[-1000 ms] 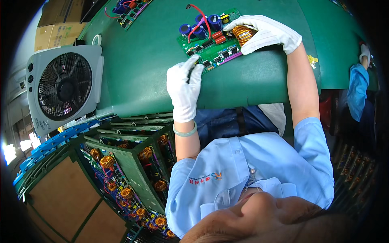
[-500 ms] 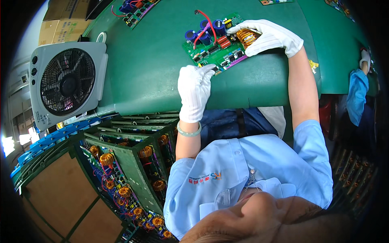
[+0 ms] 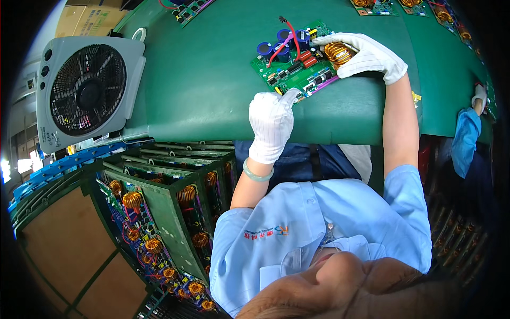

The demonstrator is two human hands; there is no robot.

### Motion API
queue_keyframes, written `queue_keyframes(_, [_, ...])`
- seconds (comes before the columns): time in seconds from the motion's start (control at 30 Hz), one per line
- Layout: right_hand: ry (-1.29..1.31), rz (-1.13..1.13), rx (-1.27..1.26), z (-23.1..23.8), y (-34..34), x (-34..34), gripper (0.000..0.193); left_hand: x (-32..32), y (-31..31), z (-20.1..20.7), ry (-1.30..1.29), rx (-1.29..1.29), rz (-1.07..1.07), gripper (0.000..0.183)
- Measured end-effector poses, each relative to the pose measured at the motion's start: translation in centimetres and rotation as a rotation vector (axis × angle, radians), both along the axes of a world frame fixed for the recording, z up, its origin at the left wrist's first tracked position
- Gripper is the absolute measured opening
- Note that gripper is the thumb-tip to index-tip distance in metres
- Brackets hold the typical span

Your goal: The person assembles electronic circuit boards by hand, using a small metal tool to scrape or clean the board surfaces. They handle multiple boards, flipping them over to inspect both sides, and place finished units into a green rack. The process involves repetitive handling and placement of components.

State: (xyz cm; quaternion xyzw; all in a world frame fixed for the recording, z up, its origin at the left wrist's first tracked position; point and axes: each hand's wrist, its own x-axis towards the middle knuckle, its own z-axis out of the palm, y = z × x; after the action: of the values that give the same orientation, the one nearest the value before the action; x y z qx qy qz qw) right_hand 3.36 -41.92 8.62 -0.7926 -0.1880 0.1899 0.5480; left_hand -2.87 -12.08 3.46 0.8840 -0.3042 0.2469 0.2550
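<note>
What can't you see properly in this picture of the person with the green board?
Head view only:
- The underside of the circuit board: it faces the green table.
- Part of the copper coil: the right hand covers it.
- The left hand: its glove hides what the fingers pinch, if anything.
- The tiny parts on the board: too small.
- The boards at the top edge: cut off.

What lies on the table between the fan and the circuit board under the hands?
Nothing: in the head view, only bare green table separates the fan from the circuit board.
</note>
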Motion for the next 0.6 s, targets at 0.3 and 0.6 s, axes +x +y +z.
queue_keyframes(0.3, [-0.02, 0.005, 0.004, -0.1, 0.0, -0.1, 0.075, -0.4, -1.5, 1.2, 0.009, -0.071, 0.081, 0.017])
queue_keyframes(0.6, [-0.025, 0.019, 0.083, -0.2, -0.2, -0.2, 0.069, -0.7, -1.3, 0.5, 0.007, -0.028, 0.107, 0.016])
